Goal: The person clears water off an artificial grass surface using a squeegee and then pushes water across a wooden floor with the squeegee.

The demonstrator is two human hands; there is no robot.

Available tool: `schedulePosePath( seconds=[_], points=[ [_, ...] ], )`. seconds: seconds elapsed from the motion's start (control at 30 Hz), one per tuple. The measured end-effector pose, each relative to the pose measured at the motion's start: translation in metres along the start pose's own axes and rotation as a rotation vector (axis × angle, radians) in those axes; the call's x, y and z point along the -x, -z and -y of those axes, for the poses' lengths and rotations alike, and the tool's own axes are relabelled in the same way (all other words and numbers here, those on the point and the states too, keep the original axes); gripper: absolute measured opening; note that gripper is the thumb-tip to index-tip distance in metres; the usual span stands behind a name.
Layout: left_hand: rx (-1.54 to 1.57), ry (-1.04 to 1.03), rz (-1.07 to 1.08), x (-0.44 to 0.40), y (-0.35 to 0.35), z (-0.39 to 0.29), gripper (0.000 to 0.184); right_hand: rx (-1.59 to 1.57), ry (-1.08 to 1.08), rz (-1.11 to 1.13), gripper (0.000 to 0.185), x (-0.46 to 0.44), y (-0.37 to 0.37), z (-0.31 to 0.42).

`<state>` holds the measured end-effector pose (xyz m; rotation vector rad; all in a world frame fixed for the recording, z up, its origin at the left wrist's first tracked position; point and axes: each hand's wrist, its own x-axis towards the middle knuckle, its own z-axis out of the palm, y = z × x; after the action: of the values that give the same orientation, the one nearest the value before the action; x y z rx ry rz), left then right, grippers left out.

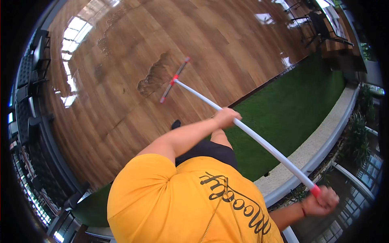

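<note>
- Head view: a squeegee (pixel 263 142) with a white pole slants from the person's right hand (pixel 322 201) past the left hand (pixel 227 117) to the wooden floor (pixel 231 44).
- Left hand: closed around the squeegee's pole partway along, between blade and end.
- Right hand: fingers curled tight around the squeegee's red-capped end, slightly blurred; a thin band circles the wrist.
- Squeegee's blade (pixel 175 78): down at the floor, ahead of both hands and well apart from them, red at its middle and both tips.
- Wet patch (pixel 156 75): just left of the squeegee's blade; I cannot tell whether they touch.
- Green turf (pixel 291 97): right of the squeegee's blade, beneath part of its pole.
- Dark shoe (pixel 176 124): on the near side of the squeegee's blade.
- Dark chair (pixel 319 26): far to the right of the squeegee's blade.
- Yellow shirt (pixel 150 202): nearer the camera than the squeegee's blade.
</note>
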<state>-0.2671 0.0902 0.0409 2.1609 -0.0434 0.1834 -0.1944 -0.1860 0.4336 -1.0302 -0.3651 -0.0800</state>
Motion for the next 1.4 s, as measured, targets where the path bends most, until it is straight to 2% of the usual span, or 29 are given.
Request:
schedulePosePath(
  seconds=[0.1, 0.17, 0.2, 0.3, 0.4, 0.47, 0.53, 0.57, 0.63, 0.7, 0.77, 0.8, 0.83, 0.9, 0.97, 1.03, 1.17, 1.23, 1.3, 1.37, 1.4],
  points=[
    [0.122, -0.012, 0.117, 0.048, 0.006, -0.063, 0.009, 0.025, 0.110, 0.060, 0.034, 0.039, -0.035, 0.073],
    [0.080, 0.043, 0.202, 0.083, 0.023, -0.066, 0.007, 0.005, 0.074, 0.097, 0.034, 0.066, -0.070, 0.071],
    [0.100, 0.052, 0.249, 0.101, 0.033, -0.058, 0.007, -0.009, 0.038, 0.118, 0.034, 0.080, -0.087, 0.067],
    [0.037, 0.042, 0.053, 0.154, 0.059, 0.008, 0.013, -0.038, 0.069, 0.149, 0.032, 0.123, -0.120, 0.016],
    [-0.078, 0.035, -0.019, 0.190, 0.123, 0.073, 0.007, -0.042, 0.089, 0.068, 0.030, 0.166, -0.156, -0.045],
    [-0.402, 0.050, 0.177, 0.202, 0.177, 0.091, 0.009, -0.068, 0.084, 0.052, 0.030, 0.188, -0.193, -0.076],
    [-0.459, -0.003, 0.100, 0.213, 0.180, 0.107, 0.007, -0.089, 0.093, 0.031, 0.030, 0.203, -0.203, -0.077],
    [-0.436, 0.093, 0.095, 0.214, 0.180, 0.105, 0.006, -0.040, 0.065, 0.041, 0.030, 0.206, -0.204, -0.075],
    [-0.356, 0.306, 0.115, 0.217, 0.174, 0.095, 0.002, 0.033, -0.028, 0.061, 0.029, 0.206, -0.199, -0.062],
    [-0.293, 0.168, 0.055, 0.227, 0.166, 0.057, 0.005, -0.091, -0.087, 0.144, 0.028, 0.203, -0.184, -0.022],
    [-0.124, 0.175, 0.043, 0.230, 0.154, 0.010, 0.008, -0.004, 0.119, 0.107, 0.031, 0.192, -0.191, 0.010],
    [-0.115, 0.247, 0.128, 0.233, 0.157, -0.016, 0.010, -0.009, 0.116, 0.107, 0.031, 0.187, -0.190, 0.016],
    [-0.122, 0.245, 0.169, 0.239, 0.150, -0.020, 0.009, -0.102, 0.108, 0.221, 0.033, 0.182, -0.189, 0.019],
    [-0.133, 0.249, 0.205, 0.245, 0.139, 0.000, 0.008, -0.241, 0.025, 0.426, 0.037, 0.173, -0.191, 0.007],
    [-0.218, 0.233, 0.035, 0.258, 0.142, 0.040, 0.003, -0.228, 0.065, 0.376, 0.037, 0.172, -0.198, -0.029],
    [-0.348, 0.202, -0.016, 0.255, 0.181, 0.077, 0.006, -0.188, 0.086, 0.295, 0.036, 0.173, -0.214, -0.074],
    [-0.727, 0.439, 0.191, 0.246, 0.252, 0.154, 0.013, -0.159, -0.061, 0.166, 0.034, 0.177, -0.241, -0.174],
    [-0.753, 0.619, 0.085, 0.240, 0.262, 0.182, 0.015, -0.143, -0.099, 0.126, 0.034, 0.173, -0.240, -0.195],
    [-0.769, 0.658, 0.059, 0.218, 0.264, 0.183, 0.017, -0.080, -0.203, 0.231, 0.033, 0.163, -0.237, -0.204],
    [-0.501, 0.637, 0.106, 0.178, 0.248, 0.163, 0.013, -0.020, -0.116, 0.188, 0.034, 0.122, -0.201, -0.178],
    [-0.477, 0.496, 0.014, 0.157, 0.237, 0.129, 0.015, -0.016, -0.103, 0.147, 0.034, 0.099, -0.198, -0.152]
  ],
)
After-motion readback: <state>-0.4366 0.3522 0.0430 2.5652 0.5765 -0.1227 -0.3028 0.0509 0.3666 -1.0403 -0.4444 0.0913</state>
